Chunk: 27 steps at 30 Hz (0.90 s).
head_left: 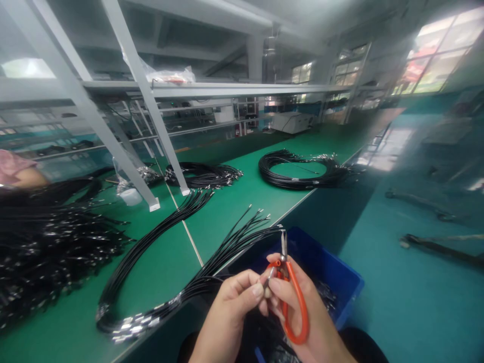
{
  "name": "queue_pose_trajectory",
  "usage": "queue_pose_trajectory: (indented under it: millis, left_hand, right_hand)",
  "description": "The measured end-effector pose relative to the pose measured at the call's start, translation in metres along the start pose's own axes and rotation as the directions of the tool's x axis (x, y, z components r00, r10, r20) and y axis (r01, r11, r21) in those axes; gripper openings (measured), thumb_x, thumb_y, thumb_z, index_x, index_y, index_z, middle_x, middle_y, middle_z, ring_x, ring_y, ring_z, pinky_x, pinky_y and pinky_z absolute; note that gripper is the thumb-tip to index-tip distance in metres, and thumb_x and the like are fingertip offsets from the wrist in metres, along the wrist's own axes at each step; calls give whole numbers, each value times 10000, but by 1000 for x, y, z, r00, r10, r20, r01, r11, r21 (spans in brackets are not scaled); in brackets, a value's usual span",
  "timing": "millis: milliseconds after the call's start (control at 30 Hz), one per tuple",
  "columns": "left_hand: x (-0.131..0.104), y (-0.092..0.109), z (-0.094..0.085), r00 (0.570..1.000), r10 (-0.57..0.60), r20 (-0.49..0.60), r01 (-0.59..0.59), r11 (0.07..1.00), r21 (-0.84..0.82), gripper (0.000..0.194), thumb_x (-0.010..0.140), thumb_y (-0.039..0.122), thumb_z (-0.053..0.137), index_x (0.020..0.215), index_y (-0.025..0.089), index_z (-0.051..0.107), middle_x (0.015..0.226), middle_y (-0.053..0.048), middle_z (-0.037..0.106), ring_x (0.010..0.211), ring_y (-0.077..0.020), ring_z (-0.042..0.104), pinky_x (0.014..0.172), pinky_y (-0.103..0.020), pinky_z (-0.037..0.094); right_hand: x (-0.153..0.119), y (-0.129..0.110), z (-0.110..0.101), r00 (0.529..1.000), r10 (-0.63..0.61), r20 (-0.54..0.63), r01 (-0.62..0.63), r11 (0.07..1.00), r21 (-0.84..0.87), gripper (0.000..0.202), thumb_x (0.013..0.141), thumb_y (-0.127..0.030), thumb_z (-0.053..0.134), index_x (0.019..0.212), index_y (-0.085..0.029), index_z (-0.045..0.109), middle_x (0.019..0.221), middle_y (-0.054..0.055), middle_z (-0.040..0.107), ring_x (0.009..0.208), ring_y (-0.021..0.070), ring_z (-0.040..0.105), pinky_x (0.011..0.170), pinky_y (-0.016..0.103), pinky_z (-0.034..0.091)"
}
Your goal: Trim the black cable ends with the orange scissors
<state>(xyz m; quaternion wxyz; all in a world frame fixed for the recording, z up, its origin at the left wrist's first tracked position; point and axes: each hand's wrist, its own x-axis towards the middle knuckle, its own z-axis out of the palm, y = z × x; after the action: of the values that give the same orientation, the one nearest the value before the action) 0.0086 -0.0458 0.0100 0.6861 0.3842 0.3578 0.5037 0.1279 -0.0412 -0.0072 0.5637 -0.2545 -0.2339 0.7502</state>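
Observation:
Red-handled scissors rest in my right hand, blades pointing up and away. My left hand is closed in a pinch on a small silver cable end, which the right thumb and fingertips also touch. Most of that piece is hidden by the fingers. Just beyond my hands, a bundle of black cables with silver tips curves over the green table and passes behind my left hand. A blue bin with dark cable pieces inside stands below my right hand.
More coiled cables lie farther along the table, with another coil behind the shelf post. A large cable heap fills the left side. Another person's arm shows at far left. Wheeled stand legs occupy the right floor.

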Motion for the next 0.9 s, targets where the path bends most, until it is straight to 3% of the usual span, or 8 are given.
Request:
queue_pose_trajectory:
  millis: [333,500,633,700,767,900]
  left_hand:
    - [-1,-3,-10,991,-50,126,59,996,-66,259,861,170,502,627,111,598,667,-48,588,676,-142,538,685,-249,390]
    - [0,-5,-7,994,-27,103,31,999,-38,232,843,196,534,626,127,579,680,-45,597,695,-152,545,717,-271,403]
    - [1,-4,-2,998,61,-28,-56,984,170,157,777,244,624,661,144,592,639,-14,598,660,-150,542,687,-261,409]
    - [0,-4,0,988,127,-85,-88,928,363,144,755,266,649,678,149,615,645,-11,602,646,-148,534,652,-249,405]
    - [-1,-5,3,970,226,-87,-138,811,569,124,761,263,641,690,162,635,660,-15,606,648,-157,537,635,-252,402]
    - [-1,-15,13,878,474,63,-330,505,798,92,789,205,599,710,201,647,674,-27,606,661,-176,543,628,-272,399]
  right_hand:
    - [1,2,0,999,40,1,-40,999,14,326,692,-146,717,988,-204,590,718,-11,612,528,95,521,536,222,452]
    - [-1,2,-3,1000,18,-20,-18,1000,7,352,687,-180,721,1013,-214,594,780,11,629,600,122,554,591,235,465]
    - [-1,1,-12,995,-53,-83,52,998,-19,341,677,-212,747,988,-212,606,787,18,642,576,101,519,572,205,444]
    - [-3,-1,-18,990,-70,-121,66,997,-35,338,677,-224,754,982,-214,608,778,14,641,565,92,501,573,195,439]
    - [-5,-5,-24,986,-91,-141,83,995,-56,311,711,-230,732,992,-218,600,765,7,629,570,94,490,581,199,440]
    - [-11,-14,-33,980,-134,-147,124,989,-80,248,792,-223,657,1025,-219,572,759,0,596,591,110,478,575,215,432]
